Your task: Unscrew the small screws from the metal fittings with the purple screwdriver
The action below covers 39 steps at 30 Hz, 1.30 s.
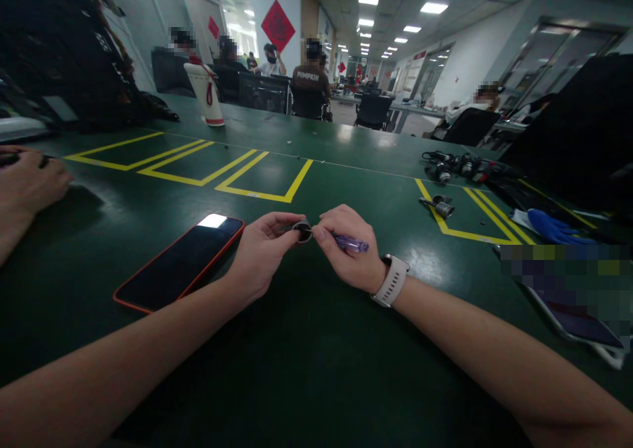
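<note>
My left hand (264, 250) pinches a small round metal part (302, 231) with a dark, hollow inside, just above the green table. Closed around a small screwdriver with a clear purple handle (352, 243) is my right hand (349, 243), which wears a watch on its wrist. The screwdriver's thin shaft points left to the opening of the round part; whether its tip touches a screw is too small to tell. A phone in an orange case (180, 260) lies flat beside my left hand.
Yellow tape (254, 196) marks outlines on the green table (316, 369). At right lie metal parts (440, 206), dark cabled pieces (445, 167), a blue glove (554, 225) and a tablet-like device (578, 316). A white cup (205, 95) stands at the back; another person's hand (34, 181) rests at left.
</note>
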{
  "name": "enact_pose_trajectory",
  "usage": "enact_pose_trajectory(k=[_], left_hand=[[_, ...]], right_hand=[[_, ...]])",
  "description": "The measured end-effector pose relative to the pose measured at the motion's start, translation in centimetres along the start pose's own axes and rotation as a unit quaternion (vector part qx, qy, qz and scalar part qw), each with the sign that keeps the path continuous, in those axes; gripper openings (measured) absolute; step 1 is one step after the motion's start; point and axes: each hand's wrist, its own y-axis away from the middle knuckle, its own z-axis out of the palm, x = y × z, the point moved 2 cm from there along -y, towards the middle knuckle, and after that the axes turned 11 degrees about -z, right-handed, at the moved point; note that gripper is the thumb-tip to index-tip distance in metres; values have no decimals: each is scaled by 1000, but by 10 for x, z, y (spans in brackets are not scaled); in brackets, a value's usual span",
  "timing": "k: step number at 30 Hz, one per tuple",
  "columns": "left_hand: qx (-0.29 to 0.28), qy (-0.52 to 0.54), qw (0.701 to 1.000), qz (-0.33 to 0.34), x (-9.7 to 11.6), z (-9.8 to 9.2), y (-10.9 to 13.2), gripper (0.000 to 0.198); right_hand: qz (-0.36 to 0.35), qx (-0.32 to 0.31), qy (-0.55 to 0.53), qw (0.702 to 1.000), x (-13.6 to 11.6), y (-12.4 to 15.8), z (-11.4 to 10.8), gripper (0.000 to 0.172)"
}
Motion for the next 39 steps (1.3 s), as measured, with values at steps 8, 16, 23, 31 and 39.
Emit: enact_pose_trajectory(k=[8,16,23,31,39], left_hand=[[3,-39,999,20,-2,-3,-2,15],[4,-45,999,18,-1,-2,-2,13],[-11,-59,998,21,-3,-3,-2,13],[-3,-78,997,22,0,-1,0,12],[-118,-26,992,-23,-3,4,7,36]], right_hand=[[-16,-11,1,1000,-1,1,2,16],[-23,-3,14,1000,-4,0,1,17],[-22,-10,22,999,-5,0,3,17],[6,-10,2,1000,-7,-1,1,16],[172,68,-102,978,-15,-15,-22,27]])
